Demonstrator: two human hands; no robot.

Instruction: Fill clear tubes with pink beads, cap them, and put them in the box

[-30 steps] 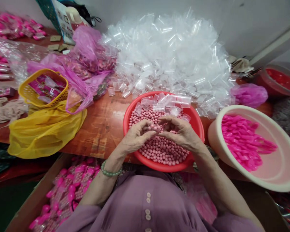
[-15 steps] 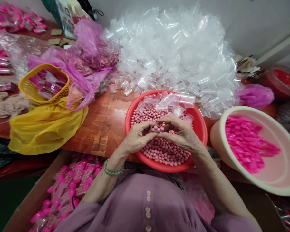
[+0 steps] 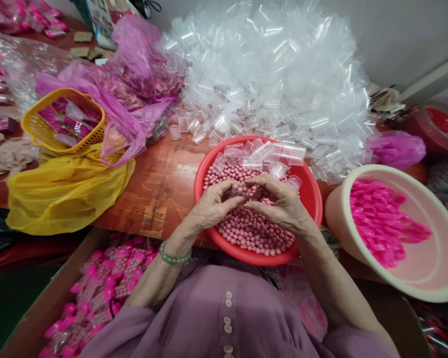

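My left hand (image 3: 214, 201) is closed around a small clear plastic tube (image 3: 239, 190) with pink beads in it, pinched between thumb and fingers. My right hand (image 3: 278, 201) is beside the tube's right end, its thumb and forefinger curved and apart; whether the tips touch the tube is hard to see. Both hands are over a red basin (image 3: 313, 194). Inside it lie many loose pink beads (image 3: 257, 231), with several empty clear tubes (image 3: 254, 162) on top at the far side.
A big heap of clear tubes (image 3: 276, 74) covers the table behind the basin. At right stands a cream tub (image 3: 436, 233) of bright pink plastic pieces (image 3: 381, 223). Left are a yellow basket (image 3: 91, 144), a yellow bag (image 3: 67, 194) and pink bags (image 3: 138, 54). Filled pink items (image 3: 100, 283) lie in a box below.
My right thumb and fingers have parted slightly from the tube in my left hand. The tube has tilted and shifted up a little. The view has moved slightly.
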